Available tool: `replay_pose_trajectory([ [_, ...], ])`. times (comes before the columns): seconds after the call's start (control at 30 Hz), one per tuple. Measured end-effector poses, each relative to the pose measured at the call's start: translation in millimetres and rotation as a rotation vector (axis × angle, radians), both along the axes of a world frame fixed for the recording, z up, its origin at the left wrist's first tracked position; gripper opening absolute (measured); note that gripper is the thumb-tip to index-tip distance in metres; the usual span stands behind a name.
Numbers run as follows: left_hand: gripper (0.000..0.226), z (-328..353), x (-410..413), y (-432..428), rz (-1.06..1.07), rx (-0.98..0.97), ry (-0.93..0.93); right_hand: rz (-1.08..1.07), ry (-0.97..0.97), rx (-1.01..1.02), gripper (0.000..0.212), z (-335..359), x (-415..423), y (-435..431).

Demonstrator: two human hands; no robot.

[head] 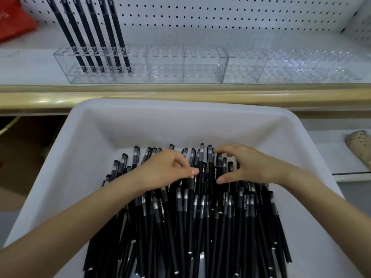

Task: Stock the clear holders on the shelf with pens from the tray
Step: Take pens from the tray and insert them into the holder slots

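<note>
Red bag (14, 21) top-left corner, white pegboard (220, 17) beside and behind it. Gold edge strip (180, 95) runs L-R mid-frame. Beige perforated item (359, 145) far right; brown cardboard-like surface (24, 157) lower left.

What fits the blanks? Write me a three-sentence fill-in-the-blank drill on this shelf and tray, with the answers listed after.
1. The upright pens stand at the ____ end of the clear holders.
2. The loose pens lie piled in a ____ tray.
3. The item at the far left of the shelf is coloured ____.
Answers: left; white; red.
</note>
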State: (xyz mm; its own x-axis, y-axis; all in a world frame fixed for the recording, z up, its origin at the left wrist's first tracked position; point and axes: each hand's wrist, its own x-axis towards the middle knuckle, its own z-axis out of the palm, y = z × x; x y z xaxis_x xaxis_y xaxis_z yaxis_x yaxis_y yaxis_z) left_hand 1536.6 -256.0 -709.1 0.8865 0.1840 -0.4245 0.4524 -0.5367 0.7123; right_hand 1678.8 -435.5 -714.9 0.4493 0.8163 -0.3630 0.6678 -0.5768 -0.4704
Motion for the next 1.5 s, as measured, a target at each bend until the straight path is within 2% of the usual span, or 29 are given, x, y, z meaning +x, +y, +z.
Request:
replay_pose_trajectory([
  [0.2, 0.046, -4, 11, -3, 0.026, 0.094, 0.029, 0.002, 0.020, 0.002, 0.083, 0, 1, 7],
  [0.47, 0.041, -18, 6, -11, 0.124, 0.197, -0.040, -0.026, 0.068, -0.043, 0.079, 12, -4, 14],
  [0.63, 0.035, -20, 9, -15, 0.138, 0.278, -0.079, -0.054, 0.095, -0.063, 0.061, 16, -4, 15],
  [0.93, 0.024, -15, 4, 1, 0.114, -0.121, -0.109, -0.096, 0.185, 0.060, 0.028, 24, -4, 17],
  [1.17, 0.031, 9, 6, 15, 0.198, -0.331, -0.147, -0.214, 0.529, 0.195, 0.027, 37, -4, 17],
  [1.37, 0.035, 23, 1, 16, 0.220, -0.485, -0.205, -0.270, 0.710, 0.311, 0.026, 47, -6, 18],
  [1.5, 0.031, 23, -2, 14, 0.244, -0.534, -0.251, -0.305, 0.785, 0.386, 0.017, 54, -7, 16],
])
